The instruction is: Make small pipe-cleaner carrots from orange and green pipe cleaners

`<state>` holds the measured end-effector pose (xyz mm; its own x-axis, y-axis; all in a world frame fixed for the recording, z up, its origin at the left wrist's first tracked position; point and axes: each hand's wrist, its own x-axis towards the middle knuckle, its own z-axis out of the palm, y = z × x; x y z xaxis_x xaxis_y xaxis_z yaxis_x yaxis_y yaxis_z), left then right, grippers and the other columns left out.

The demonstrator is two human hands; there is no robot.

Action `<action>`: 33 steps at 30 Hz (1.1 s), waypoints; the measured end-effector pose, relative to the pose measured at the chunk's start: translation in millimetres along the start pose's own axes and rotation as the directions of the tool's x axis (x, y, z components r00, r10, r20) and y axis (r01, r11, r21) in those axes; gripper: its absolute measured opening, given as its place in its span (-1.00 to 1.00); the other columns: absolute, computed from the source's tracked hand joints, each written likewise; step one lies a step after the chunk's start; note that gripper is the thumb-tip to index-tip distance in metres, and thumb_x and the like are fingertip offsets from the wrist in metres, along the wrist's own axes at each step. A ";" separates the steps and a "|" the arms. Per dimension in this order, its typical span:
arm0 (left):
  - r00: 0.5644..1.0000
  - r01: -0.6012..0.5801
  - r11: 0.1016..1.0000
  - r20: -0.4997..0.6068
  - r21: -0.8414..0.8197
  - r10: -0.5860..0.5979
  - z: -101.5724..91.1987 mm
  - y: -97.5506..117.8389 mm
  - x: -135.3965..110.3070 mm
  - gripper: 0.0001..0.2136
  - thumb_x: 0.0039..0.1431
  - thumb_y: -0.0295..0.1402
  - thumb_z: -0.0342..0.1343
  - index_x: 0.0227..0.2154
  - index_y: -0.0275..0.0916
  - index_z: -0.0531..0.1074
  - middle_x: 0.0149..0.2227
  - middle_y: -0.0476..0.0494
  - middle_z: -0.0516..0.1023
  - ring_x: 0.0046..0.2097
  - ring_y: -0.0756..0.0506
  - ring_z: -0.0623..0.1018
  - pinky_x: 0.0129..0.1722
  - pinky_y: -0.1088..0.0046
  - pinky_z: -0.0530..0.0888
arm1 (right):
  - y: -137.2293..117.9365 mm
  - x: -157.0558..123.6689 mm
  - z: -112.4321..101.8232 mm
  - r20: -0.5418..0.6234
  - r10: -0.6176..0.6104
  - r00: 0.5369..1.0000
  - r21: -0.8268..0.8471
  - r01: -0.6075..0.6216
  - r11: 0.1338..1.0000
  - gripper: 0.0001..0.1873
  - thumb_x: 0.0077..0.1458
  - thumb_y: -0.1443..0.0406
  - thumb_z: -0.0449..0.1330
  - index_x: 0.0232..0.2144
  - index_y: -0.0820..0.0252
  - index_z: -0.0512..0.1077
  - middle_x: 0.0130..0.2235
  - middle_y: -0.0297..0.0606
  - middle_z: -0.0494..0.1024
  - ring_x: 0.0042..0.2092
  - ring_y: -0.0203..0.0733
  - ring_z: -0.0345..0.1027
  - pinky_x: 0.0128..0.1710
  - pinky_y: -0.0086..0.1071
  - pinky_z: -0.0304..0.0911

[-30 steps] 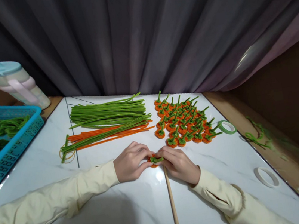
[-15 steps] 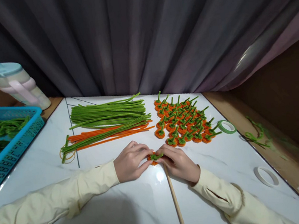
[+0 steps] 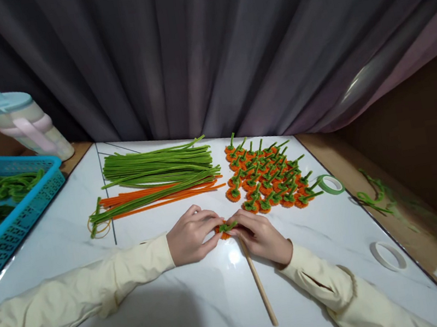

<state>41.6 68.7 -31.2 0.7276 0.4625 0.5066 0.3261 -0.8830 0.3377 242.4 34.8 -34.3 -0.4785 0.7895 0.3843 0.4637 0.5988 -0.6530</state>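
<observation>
Between my two hands is a small orange pipe-cleaner persimmon point(image 3: 224, 232) with a green leafy top and stem. My left hand point(image 3: 194, 235) pinches its left side with thumb and fingers. From the right, my right hand point(image 3: 261, 236) closes its fingertips on the green stem. A thin wooden stick point(image 3: 260, 289) slants down over the table from under my right hand; how it touches the hand is hidden. Many like orange pieces point(image 3: 266, 175) with green stems stand grouped beyond my right hand. Bundles of green pipe cleaners point(image 3: 156, 165) and orange pipe cleaners point(image 3: 165, 193) lie past my left hand.
A blue basket point(image 3: 44, 194) with green pieces stands at the left, a tumbler point(image 3: 24, 119) behind it. Green tape point(image 3: 331, 184) and a white ring point(image 3: 388, 256) lie at the right. Green scraps point(image 3: 374, 197) lie beyond the table's right edge. A grey curtain point(image 3: 168, 55) hangs behind.
The wooden stick's lower end has swung a little to the right. Both hands keep nearly the same place and hold on the orange piece.
</observation>
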 end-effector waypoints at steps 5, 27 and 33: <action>1.000 0.005 1.000 -0.006 -0.005 -0.005 0.0 -0.1 0.5 -0.82 0.16 -0.44 -0.05 -0.20 -0.30 0.37 -0.25 -0.21 0.54 -0.20 -0.07 0.49 -0.22 0.35 0.29 | -0.3 0.6 -0.2 -0.007 -0.001 1.000 -0.009 0.001 1.000 -0.86 0.20 0.28 0.00 -0.32 0.21 0.33 -0.40 -0.22 0.39 -0.38 -0.24 0.29 -0.40 -0.42 0.24; 0.999 -0.009 0.999 0.032 -0.050 0.011 0.1 -3.3 0.0 -0.74 0.19 -0.31 -0.01 -0.11 -0.31 0.37 -0.21 -0.26 0.52 -0.12 -0.12 0.46 -0.17 0.31 0.31 | -2.3 -1.3 -2.3 -0.010 0.031 0.999 0.031 -0.030 0.999 -0.92 0.10 0.34 0.09 -0.31 0.18 0.25 -0.39 -0.27 0.34 -0.39 -0.26 0.22 -0.42 -0.41 0.22; 0.992 0.095 0.971 0.106 -0.219 -0.073 1.4 -9.1 -0.1 -0.78 0.18 -0.35 0.02 -0.13 -0.26 0.37 -0.14 -0.23 0.47 -0.08 -0.09 0.43 -0.09 0.32 0.31 | -2.0 -3.5 -2.0 0.002 0.041 0.999 0.027 -0.041 0.999 -0.91 0.06 0.41 0.04 -0.39 0.16 0.17 -0.36 -0.25 0.35 -0.39 -0.26 0.21 -0.41 -0.39 0.20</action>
<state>39.4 76.6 -35.5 0.7619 0.5146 0.3934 0.2536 -0.7958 0.5499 244.7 31.1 -33.0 -0.4607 0.8130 0.3560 0.4627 0.5623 -0.6853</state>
